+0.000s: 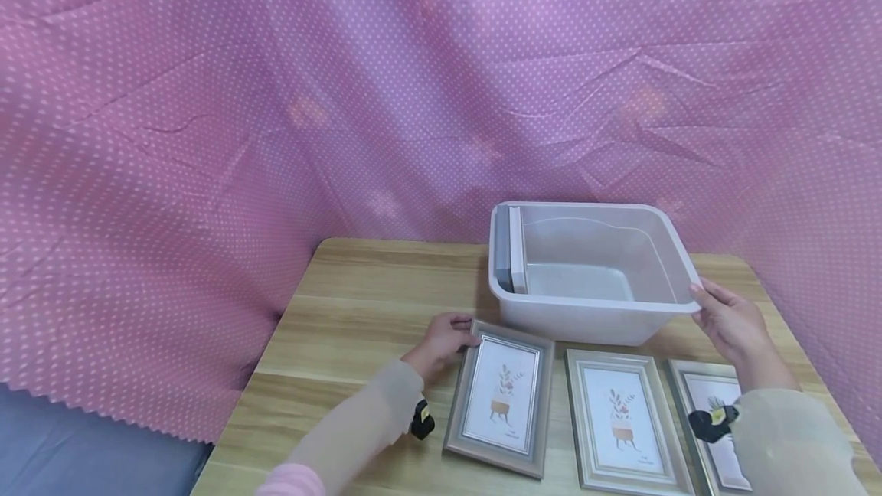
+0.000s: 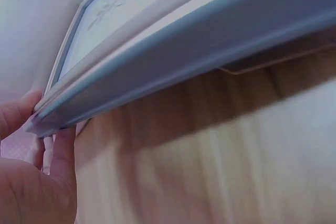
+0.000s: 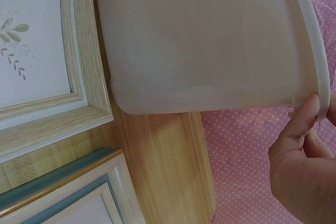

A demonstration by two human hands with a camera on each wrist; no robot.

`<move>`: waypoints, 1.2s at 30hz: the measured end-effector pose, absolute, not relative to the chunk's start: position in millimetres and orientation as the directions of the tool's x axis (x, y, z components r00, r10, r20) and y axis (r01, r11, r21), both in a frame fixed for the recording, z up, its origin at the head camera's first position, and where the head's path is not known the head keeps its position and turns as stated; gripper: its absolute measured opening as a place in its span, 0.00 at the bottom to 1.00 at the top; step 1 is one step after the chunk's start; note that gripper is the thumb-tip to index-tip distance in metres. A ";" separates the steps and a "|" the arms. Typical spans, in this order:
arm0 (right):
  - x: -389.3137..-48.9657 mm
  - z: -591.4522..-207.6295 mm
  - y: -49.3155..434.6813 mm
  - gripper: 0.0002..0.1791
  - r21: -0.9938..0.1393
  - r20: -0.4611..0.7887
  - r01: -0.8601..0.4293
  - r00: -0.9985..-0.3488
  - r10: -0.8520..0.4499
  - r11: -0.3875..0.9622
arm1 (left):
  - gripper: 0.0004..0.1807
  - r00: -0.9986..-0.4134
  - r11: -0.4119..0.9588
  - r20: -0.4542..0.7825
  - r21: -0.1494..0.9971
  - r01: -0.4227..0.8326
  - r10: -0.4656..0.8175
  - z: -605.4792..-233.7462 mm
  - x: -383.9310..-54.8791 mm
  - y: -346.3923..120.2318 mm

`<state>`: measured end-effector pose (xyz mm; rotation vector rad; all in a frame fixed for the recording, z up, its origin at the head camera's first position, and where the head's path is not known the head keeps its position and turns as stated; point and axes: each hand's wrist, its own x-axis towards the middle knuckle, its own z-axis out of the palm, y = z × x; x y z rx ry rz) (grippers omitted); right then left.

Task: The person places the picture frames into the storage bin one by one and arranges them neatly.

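My left hand (image 1: pixel 443 343) pinches the upper left corner of a greyish picture frame (image 1: pixel 465 396) with a potted-plant print. In the left wrist view the thumb lies on the frame's front and the fingers reach beneath; its edge (image 2: pixel 173 59) is raised above the wood. At the right front corner of a pale plastic bin (image 1: pixel 572 320), my right hand (image 1: pixel 737 327) pinches the rim, thumb on one side and fingers on the other in the right wrist view. Two frames, one grey (image 1: pixel 503 251) and one white (image 1: pixel 517 251), stand upright along the bin's left wall.
A cream picture frame (image 1: pixel 575 419) with a similar print lies right of the held one. Beyond it another frame (image 1: pixel 678 381) lies partly behind the right forearm. Everything stands on a wooden table (image 1: pixel 372 282), with pink dotted cloth (image 1: pixel 413 98) hanging behind and at the sides.
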<state>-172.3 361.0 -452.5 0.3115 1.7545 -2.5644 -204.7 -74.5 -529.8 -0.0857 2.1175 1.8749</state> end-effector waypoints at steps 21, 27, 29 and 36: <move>-174.3 -453.8 362.0 0.10 -0.918 -0.171 0.123 -0.981 0.095 -0.378 | 0.22 -0.918 0.174 -0.279 0.956 -0.237 0.281 -478.2 -204.3 -89.8; -174.5 -452.8 361.2 0.11 -0.915 -0.164 0.118 -0.982 0.091 -0.385 | 0.19 -0.907 0.148 -0.274 0.960 -0.238 0.320 -467.8 -199.7 -91.8; -173.8 -452.6 361.1 0.11 -0.915 -0.164 0.118 -0.982 0.088 -0.386 | 0.18 -0.904 0.152 -0.280 0.958 -0.242 0.324 -462.9 -197.3 -92.0; -172.5 -452.0 361.2 0.10 -0.914 -0.181 0.133 -0.979 0.093 -0.383 | 0.17 -0.899 0.180 -0.291 0.953 -0.244 0.327 -447.6 -193.6 -90.5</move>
